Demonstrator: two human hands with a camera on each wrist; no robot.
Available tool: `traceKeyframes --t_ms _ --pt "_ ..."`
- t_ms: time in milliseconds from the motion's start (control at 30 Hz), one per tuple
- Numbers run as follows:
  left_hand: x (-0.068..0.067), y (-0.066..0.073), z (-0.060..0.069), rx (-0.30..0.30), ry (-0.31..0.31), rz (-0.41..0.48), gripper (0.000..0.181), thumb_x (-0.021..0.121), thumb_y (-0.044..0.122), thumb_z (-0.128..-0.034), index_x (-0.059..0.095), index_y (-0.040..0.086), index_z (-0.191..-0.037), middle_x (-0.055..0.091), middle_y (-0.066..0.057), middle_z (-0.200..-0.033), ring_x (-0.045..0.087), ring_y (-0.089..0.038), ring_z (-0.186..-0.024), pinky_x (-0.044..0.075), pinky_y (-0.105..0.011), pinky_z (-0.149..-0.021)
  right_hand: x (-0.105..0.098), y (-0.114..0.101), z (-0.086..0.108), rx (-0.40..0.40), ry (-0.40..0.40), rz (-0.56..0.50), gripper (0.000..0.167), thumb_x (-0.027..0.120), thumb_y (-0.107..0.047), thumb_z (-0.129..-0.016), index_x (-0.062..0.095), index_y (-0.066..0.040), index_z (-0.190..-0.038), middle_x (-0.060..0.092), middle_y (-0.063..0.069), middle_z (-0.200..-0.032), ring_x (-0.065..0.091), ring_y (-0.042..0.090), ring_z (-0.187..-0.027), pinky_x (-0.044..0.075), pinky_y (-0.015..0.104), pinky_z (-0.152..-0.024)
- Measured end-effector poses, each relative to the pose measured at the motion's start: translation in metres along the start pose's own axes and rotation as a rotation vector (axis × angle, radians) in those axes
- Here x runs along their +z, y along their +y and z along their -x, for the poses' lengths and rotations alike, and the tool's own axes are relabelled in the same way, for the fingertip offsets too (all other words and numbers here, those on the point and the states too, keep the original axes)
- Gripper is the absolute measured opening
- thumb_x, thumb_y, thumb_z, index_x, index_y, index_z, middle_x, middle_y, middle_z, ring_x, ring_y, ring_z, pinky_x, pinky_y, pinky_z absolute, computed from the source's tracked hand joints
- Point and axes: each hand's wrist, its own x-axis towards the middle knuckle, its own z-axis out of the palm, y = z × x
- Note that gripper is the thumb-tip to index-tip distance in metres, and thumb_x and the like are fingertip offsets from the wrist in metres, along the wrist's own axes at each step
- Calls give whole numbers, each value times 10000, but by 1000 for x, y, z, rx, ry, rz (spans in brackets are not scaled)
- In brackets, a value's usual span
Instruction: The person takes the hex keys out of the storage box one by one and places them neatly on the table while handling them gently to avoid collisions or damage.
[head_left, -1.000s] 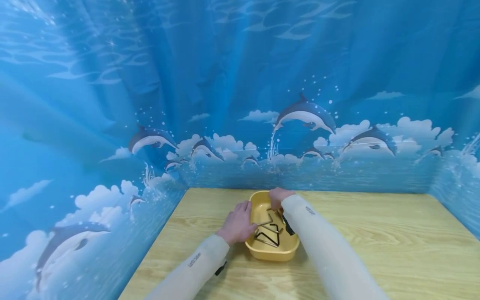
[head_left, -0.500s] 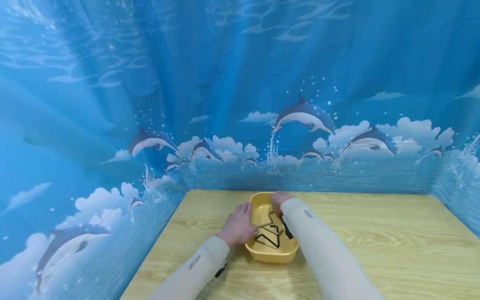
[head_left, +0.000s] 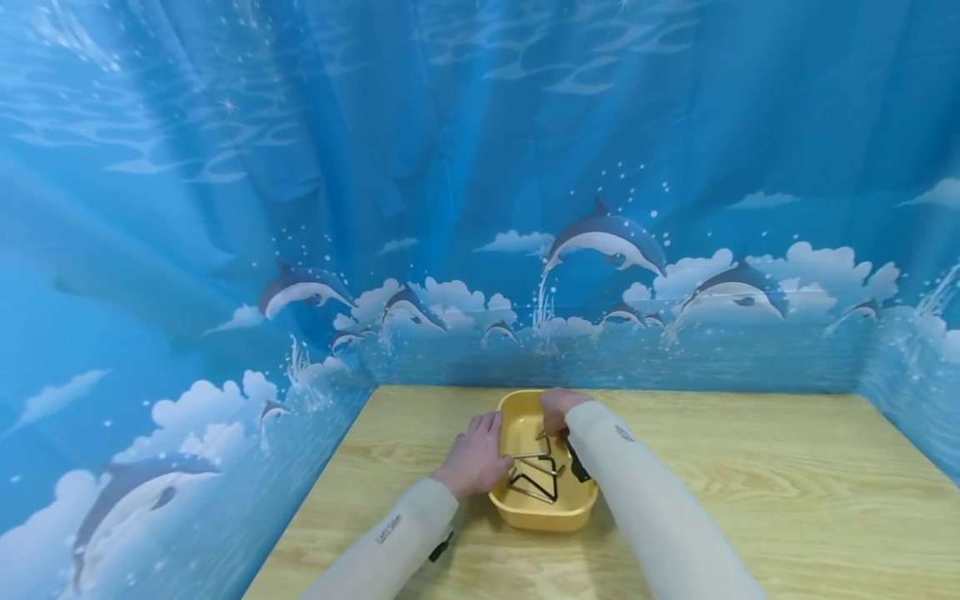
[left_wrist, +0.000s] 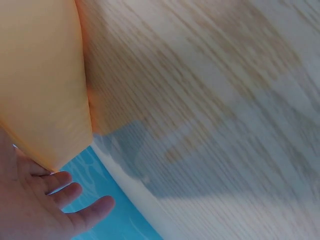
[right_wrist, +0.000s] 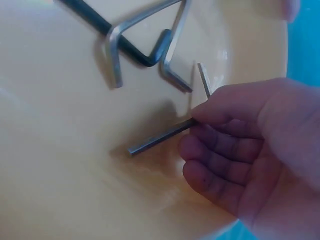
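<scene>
Inside the yellow plastic basin [head_left: 543, 518], my right hand [head_left: 558, 410] pinches a silver hex key [right_wrist: 162, 137] between thumb and fingers. One arm of this bent key points out past the fingertips; the other shows above the thumb. Farther along the basin floor lie other hex keys, among them a black one [right_wrist: 92, 17] and a bent silver one [right_wrist: 115, 60], overlapping. On the basin's left rim my left hand [head_left: 476, 454] rests, its thumb over the edge. In the left wrist view its fingers [left_wrist: 92, 214] are extended outside the basin wall; its thumb is hidden there.
The basin stands on a light wood-grain table [head_left: 750, 475], near its back edge. A blue curtain [head_left: 465, 208] printed with dolphins and clouds rises behind the table and along its sides.
A silver hex key in the basin has turned slightly. The right hand stays at the basin's right side, and the left hand keeps its place on the rim. The head view has tilted slightly upward.
</scene>
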Motion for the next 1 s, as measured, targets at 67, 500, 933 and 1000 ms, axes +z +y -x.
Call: traceKeyframes --t_ms 67,500,933,1000 --pt "1 0 1 0 3 7 798 568 398 -972 242 4 -1583 324 -179 -1610 326 -341 -1474 396 -575 -1115 -1 0 2 -2 1 -26 157 614 20 -878 653 -86 -768 568 37 -584 437 106 -440 336 249 -417" --pt "1 -1 1 12 23 -6 791 568 397 -970 253 2 -1579 345 -186 -1595 348 -350 -1458 416 -568 -1099 -19 11 22 -172 10 -190 138 635 25 -886 758 -37 -895 750 148 -825 733 257 -672 610 336 -621" --pt "2 -1 -1 12 19 12 790 574 397 -962 269 1 -1574 352 -183 -1592 350 -351 -1457 413 -569 -1100 -27 33 59 -371 29 -365 125 607 30 -885 698 -24 -950 721 157 -809 662 197 -635 575 325 -606" --pt "2 -1 0 10 17 14 787 576 394 -967 267 1 -1575 348 -183 -1594 344 -352 -1460 408 -569 -1105 -28 35 65 -380 42 -370 123 610 19 -891 695 -49 -947 712 124 -803 656 189 -638 568 312 -604"
